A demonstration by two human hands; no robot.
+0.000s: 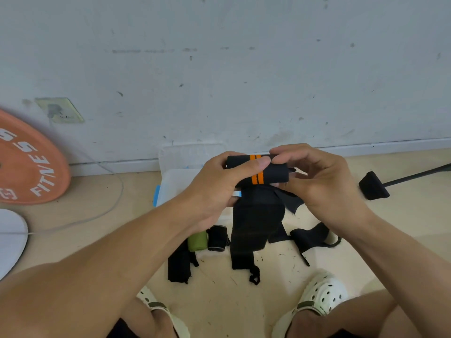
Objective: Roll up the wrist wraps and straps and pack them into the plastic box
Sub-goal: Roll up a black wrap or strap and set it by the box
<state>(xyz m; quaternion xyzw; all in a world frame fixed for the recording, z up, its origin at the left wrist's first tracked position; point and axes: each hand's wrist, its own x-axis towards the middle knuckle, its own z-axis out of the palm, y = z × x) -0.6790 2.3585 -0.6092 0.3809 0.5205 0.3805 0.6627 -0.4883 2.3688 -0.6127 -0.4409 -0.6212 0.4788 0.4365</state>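
**Half-rolled wrap, long tail loose: where this could slip**

Head view puts both my hands at centre frame, just above the floor, working one black wrist wrap (262,172) with two orange stripes. My left hand (219,189) curls round the left end of the roll, thumb laid across the top of it. My right hand (322,181) pinches the right end, fingers bent over the upper edge. Neither hand is slack; both are closed on the same roll.

Below the roll, the unrolled tail (253,230) hangs straight down toward the floor, ending in a small loop near the bottom centre. That tail is the main risk, I think. If I ease my thumb to turn the roll, the turns could spring loose and telescope sideways. If the tail twists, the roll will probably come out crooked and too fat to pack well.

Behind my hands, against the wall, sits the clear plastic box (175,181), partly hidden by my left wrist; I cannot tell what is inside. On the floor lower in frame lie a green roll (197,241), a finished black roll (218,239) beside it, and loose black straps (180,264) not yet rolled. A dangling tail could drag through them and snag.
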